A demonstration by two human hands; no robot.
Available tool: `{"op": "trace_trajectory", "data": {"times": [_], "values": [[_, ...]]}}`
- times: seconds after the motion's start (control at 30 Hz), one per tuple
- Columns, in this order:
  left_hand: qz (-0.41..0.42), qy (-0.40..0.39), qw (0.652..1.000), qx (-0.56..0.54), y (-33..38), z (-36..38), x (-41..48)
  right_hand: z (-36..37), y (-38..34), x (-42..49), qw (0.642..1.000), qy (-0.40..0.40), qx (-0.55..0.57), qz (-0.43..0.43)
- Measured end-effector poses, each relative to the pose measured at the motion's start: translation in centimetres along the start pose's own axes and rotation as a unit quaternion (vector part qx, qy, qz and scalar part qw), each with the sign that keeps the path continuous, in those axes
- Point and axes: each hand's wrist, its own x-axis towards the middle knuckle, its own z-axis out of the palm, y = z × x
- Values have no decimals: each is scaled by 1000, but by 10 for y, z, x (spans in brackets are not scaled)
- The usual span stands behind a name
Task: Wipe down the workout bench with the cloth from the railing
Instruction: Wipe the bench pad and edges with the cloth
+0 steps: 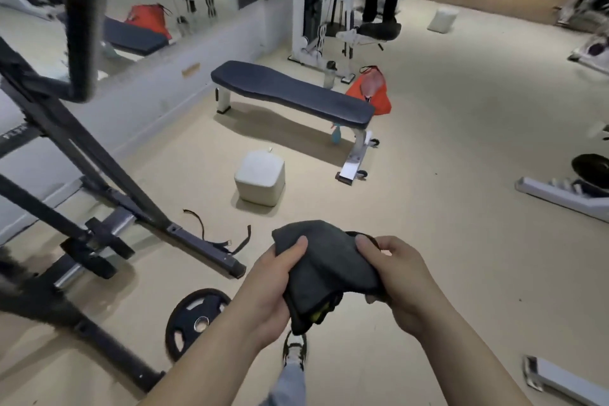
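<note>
Head view: gripping a bunched dark cloth (pixel 326 270) with left hand (pixel 273 290) and right hand (pixel 398 280), fingers curling round it, thumbs pressing on top, well short of the workout bench (pixel 290 92). Facing the bench ahead, its long pad running far-left to near-right, probably leaving the right hand nearer its near end. Standing on pale gym floor (pixel 445 181), a white cube (pixel 260 178) lying before the bench, an orange bag (pixel 375 95) sitting behind it.

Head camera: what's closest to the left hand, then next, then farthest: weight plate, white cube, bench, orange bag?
From the left hand:
1. weight plate, floor, left.
2. white cube, ahead.
3. workout bench, past cube.
4. orange bag, behind bench.
</note>
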Motion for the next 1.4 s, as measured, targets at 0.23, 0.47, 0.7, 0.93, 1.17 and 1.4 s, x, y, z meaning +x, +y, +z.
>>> {"op": "trace_trajectory", "data": {"times": [0.23, 0.47, 0.7, 0.93, 1.17, 1.4], "values": [[-41, -77, 996, 10, 75, 106, 174, -50, -71, 170, 994, 96, -60, 4], [-45, -126, 990, 45, 139, 213, 303, -105, -173, 289, 953, 232, -106, -165], [-7, -53, 998, 25, 184, 272, 432, -107, -243, 442, 991, 4, -81, -106], [49, 69, 996, 0, 271, 265, 511, -48, -320, 577, 982, -177, -66, -24], [89, 142, 984, -67, 370, 204, 579, 60, -391, 671, 936, -342, -79, 25], [89, 150, 981, -81, 482, 136, 693, 174, -462, 782, 943, -317, -93, 23]]}}
